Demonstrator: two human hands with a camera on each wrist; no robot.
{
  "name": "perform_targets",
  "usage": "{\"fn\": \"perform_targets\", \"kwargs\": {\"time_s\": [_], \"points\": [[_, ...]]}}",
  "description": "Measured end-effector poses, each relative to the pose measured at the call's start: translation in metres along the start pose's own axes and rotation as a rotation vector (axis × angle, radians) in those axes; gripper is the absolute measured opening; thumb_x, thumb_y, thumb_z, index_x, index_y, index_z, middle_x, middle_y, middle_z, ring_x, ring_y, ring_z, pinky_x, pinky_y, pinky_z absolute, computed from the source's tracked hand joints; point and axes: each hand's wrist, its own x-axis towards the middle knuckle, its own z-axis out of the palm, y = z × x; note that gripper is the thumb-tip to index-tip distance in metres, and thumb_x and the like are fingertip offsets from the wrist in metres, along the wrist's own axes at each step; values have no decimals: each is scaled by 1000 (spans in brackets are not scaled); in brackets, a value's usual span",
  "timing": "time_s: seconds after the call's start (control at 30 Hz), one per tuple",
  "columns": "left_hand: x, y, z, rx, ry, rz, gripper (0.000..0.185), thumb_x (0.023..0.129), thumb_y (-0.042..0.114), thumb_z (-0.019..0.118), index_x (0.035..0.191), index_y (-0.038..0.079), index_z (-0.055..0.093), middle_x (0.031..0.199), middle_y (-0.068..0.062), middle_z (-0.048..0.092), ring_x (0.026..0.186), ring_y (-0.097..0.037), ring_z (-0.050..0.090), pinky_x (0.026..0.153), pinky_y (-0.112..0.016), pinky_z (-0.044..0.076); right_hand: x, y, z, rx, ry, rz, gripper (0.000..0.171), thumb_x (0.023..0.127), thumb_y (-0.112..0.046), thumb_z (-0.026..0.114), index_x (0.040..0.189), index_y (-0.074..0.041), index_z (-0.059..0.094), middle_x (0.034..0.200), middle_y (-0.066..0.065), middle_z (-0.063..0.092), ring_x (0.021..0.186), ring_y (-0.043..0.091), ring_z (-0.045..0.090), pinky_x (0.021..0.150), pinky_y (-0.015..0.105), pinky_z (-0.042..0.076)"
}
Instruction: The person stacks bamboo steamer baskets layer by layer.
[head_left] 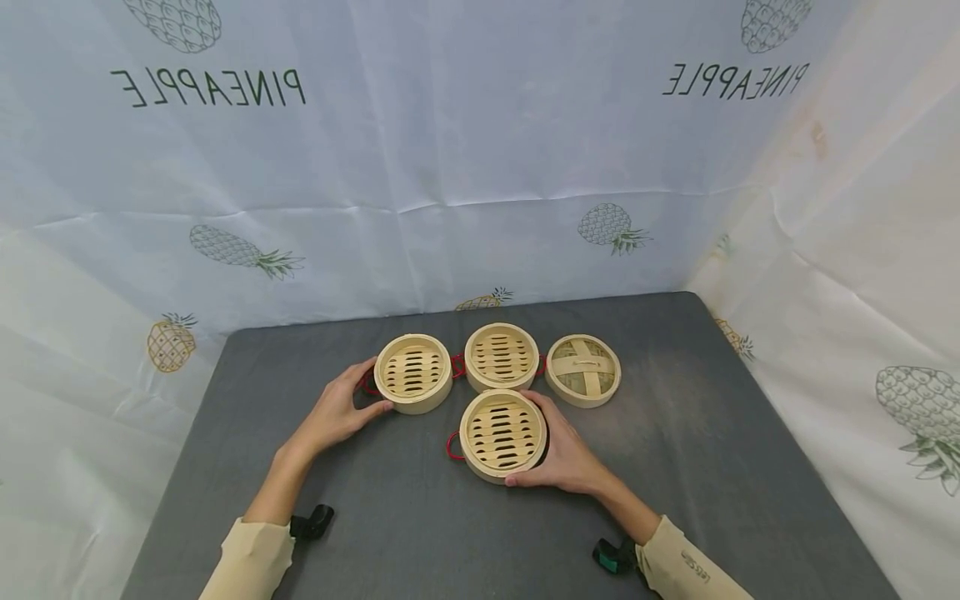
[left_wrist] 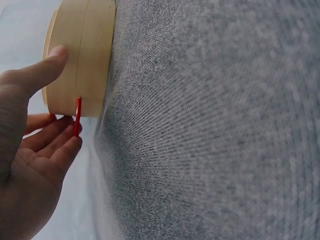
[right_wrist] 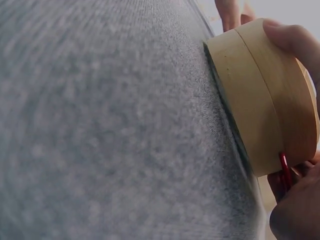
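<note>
A person's left hand (head_left: 341, 410) is cupping one bamboo steamer tray (head_left: 412, 372) as the right hand (head_left: 564, 454) is curling around a nearer tray (head_left: 502, 433), both grips best kept low and even.

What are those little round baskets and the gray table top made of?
The steamer baskets, like the near one and the left one, look like pale unvarnished bamboo: slatted floors and a thin bent band for the wall. Their small red loops may be cord or plastic. The lid looks woven from bamboo strips. The table cover looks like matte gray knit fabric.
</note>
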Motion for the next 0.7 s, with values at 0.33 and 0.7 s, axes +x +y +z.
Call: {"fn": "perform_targets", "kwargs": {"time_s": [0.33, 0.7], "points": [[1, -1, 0, 7, 16, 14, 84, 93, 24, 89, 160, -6, 46, 149, -31, 61, 133, -49, 64, 104, -64, 58, 1, -7, -3, 35, 9, -34, 130, 63, -41, 107, 168, -24, 32, 157, -1, 54, 137, 20, 58, 114, 38, 49], [1, -2, 0, 16, 17, 12, 86, 92, 25, 90, 159, -5, 47, 149, -31, 61, 134, -50, 64, 104, -65, 57, 3, -24, -4, 61, 33, -55, 130, 64, -38, 107, 168, -19, 32, 157, 0, 54, 137, 20, 59, 114, 34, 49]]}}
